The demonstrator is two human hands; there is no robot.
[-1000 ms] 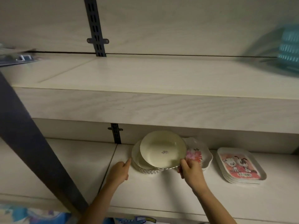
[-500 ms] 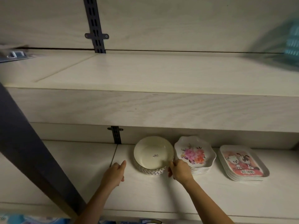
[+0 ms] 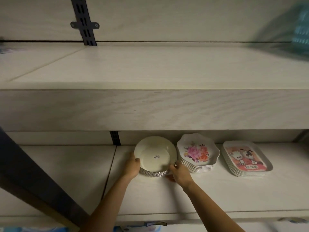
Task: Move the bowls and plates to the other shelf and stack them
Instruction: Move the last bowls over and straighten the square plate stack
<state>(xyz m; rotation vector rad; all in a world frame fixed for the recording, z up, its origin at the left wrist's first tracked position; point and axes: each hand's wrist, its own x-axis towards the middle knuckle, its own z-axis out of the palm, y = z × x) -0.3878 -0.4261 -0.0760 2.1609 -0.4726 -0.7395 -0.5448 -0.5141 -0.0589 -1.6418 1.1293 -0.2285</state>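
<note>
Head view: a stack of bowls (image 3: 155, 156) is seen on the lower shelf (image 3: 217, 195), near its back. The stack is gripped at its left side by the left hand (image 3: 133, 166), thumb on the rim, and at its right front by the right hand (image 3: 179, 173), fingers curled round it. Just beside it are stacked flower plates (image 3: 198, 153), then cartoon plates (image 3: 245, 158). On the upper shelf (image 3: 150, 67), what may be a blue basket (image 3: 301, 30) is blurred at far right.

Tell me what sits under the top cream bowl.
A stack of bowls, only its patterned sides showing between the left hand and right hand; their insides are covered.
</note>
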